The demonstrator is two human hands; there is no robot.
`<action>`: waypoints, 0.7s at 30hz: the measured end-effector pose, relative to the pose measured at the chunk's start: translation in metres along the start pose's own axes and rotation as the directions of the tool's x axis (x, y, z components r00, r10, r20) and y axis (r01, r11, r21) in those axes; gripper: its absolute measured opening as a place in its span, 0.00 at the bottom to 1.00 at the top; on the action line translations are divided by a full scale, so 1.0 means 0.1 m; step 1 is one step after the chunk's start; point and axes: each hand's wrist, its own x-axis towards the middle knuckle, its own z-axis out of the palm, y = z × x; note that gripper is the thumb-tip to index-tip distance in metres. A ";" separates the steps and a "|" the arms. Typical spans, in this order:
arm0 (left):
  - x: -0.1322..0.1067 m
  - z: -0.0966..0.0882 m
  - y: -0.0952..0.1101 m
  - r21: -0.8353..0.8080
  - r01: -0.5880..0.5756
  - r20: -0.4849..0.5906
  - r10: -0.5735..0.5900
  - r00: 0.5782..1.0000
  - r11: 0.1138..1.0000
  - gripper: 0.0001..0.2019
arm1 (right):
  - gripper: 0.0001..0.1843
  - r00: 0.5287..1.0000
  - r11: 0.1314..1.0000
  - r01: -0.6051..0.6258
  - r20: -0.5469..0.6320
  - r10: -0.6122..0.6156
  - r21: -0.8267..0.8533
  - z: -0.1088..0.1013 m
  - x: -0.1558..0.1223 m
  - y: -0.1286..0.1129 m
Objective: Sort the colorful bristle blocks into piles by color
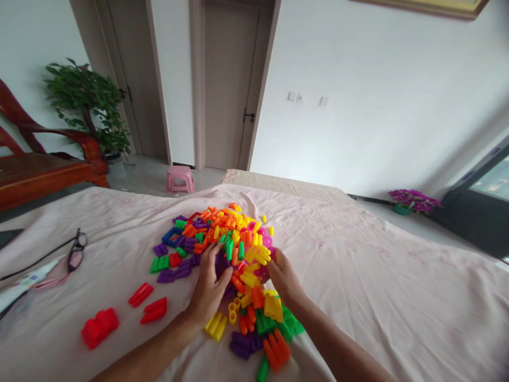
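Note:
A heap of colourful plastic building blocks (222, 220), many shaped like joined tubes, lies on the cloth-covered surface. My left hand (209, 284) curves around the heap's left side, thumb apart from the fingers, with purple blocks (222, 264) in its grasp. From the right, my right hand (284, 273) presses against yellow blocks (258, 254) and pink pieces (267, 241); its fingertips are partly hidden behind them. Between both hands, green, orange and yellow blocks are cupped together. Below them are loose orange blocks (277, 350) and green blocks (292, 321).
Red blocks (100, 327) lie apart at the left front. Glasses (77, 249) and a white device with a cord (29, 284) rest at the left edge. Beyond the pale cloth (377, 276) stand a pink stool (180, 179), a wooden chair (51, 172) and a potted plant (85, 98).

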 end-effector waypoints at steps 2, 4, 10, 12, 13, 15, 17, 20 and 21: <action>0.04 -0.17 -0.01 0.018 0.044 0.001 -0.044 0.999 0.999 0.26 | 0.07 0.999 0.998 0.037 0.041 -0.035 -0.050 0.13 0.04 -0.09; 0.09 -0.37 -0.01 0.063 0.075 0.000 -0.075 0.997 0.995 0.27 | 0.03 0.992 0.989 0.091 0.092 -0.080 -0.113 0.26 0.07 -0.18; 0.17 -1.00 -0.13 0.287 0.038 0.061 -0.058 0.996 0.957 0.29 | 0.04 0.952 0.911 0.298 0.159 -0.261 -0.286 0.34 0.34 -0.33; 0.16 -1.18 -0.23 0.422 0.010 0.077 -0.047 0.996 0.906 0.29 | 0.05 0.956 0.893 0.293 0.086 -0.280 -0.342 0.19 0.61 -0.30; 0.16 -1.25 -0.28 0.487 0.005 0.092 -0.057 0.994 0.873 0.30 | 0.06 0.963 0.900 0.261 0.032 -0.267 -0.348 0.10 0.79 -0.26; 0.15 -1.33 -0.36 0.581 0.015 0.144 -0.121 0.982 0.814 0.36 | 0.10 0.986 0.945 0.123 -0.067 -0.150 -0.304 -0.07 1.16 -0.16; 0.15 -1.34 -0.38 0.635 0.032 0.205 -0.209 0.956 0.772 0.41 | 0.12 0.989 0.965 -0.023 -0.145 -0.015 -0.260 -0.20 1.52 -0.06; 0.19 -1.24 -0.33 0.696 0.042 0.235 -0.282 0.930 0.717 0.44 | 0.12 0.979 0.967 -0.118 -0.192 0.075 -0.224 -0.24 1.92 0.05; 0.21 -1.20 -0.30 0.705 0.038 0.240 -0.288 0.927 0.709 0.44 | 0.11 0.979 0.966 -0.128 -0.184 0.087 -0.227 -0.22 2.02 0.07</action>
